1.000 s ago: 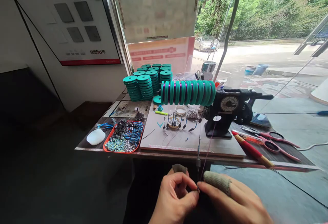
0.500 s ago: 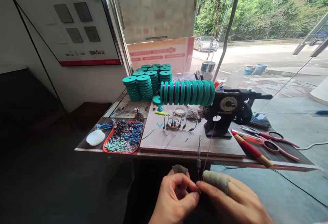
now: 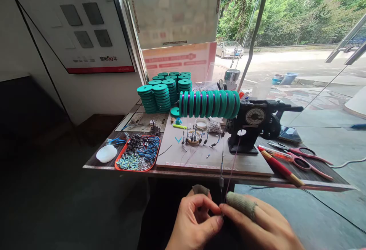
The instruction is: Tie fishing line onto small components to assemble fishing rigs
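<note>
Below the table's front edge, my left hand [image 3: 197, 219] pinches thumb and forefinger together on a thin line. The fingertips of my right hand [image 3: 260, 221] meet them there, closed on the same line; fabric sleeves cover a finger of each hand. A thin purple line [image 3: 233, 166] runs down to the fingers from the table. Beside it hangs a dark line with a small coil and a grey cylindrical weight [image 3: 221, 182]. Above, several teal spools [image 3: 210, 104] sit in a row on the shaft of a black hand-cranked winder [image 3: 254, 122]. The exact pinch point is too small to make out.
Stacked teal spools [image 3: 161, 97] stand at the back left. An orange-rimmed tray [image 3: 116, 166] of small parts and a white dish [image 3: 106, 153] lie left. On the right are scissors [image 3: 303, 162] and a red-handled tool [image 3: 281, 168]. A wooden board [image 3: 171, 158] lies beneath the winder.
The fingertips of both hands have shifted very slightly at the pinch point. Everything else stays in place.
</note>
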Available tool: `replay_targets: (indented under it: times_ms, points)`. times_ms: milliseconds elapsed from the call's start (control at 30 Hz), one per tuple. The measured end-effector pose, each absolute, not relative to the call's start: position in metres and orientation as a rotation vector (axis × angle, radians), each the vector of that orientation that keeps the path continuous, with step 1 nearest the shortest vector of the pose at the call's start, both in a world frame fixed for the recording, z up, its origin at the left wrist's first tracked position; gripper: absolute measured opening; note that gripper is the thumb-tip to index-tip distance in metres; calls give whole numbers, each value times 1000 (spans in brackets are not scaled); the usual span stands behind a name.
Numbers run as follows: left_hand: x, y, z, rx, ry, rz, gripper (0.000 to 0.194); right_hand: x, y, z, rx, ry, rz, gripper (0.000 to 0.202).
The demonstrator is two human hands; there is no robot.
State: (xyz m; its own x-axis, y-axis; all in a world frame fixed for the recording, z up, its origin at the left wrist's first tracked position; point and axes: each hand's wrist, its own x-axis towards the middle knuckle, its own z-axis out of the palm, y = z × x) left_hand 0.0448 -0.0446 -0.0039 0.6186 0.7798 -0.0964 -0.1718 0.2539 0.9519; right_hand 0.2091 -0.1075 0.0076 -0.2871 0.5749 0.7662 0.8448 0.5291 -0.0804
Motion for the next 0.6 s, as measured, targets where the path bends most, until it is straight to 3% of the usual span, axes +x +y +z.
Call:
replay_targets:
  times_ms: [600]
  points:
    - [47,-45,-1,1098,652,709,22,211,-102,10,-1139,-1947,-357,27]
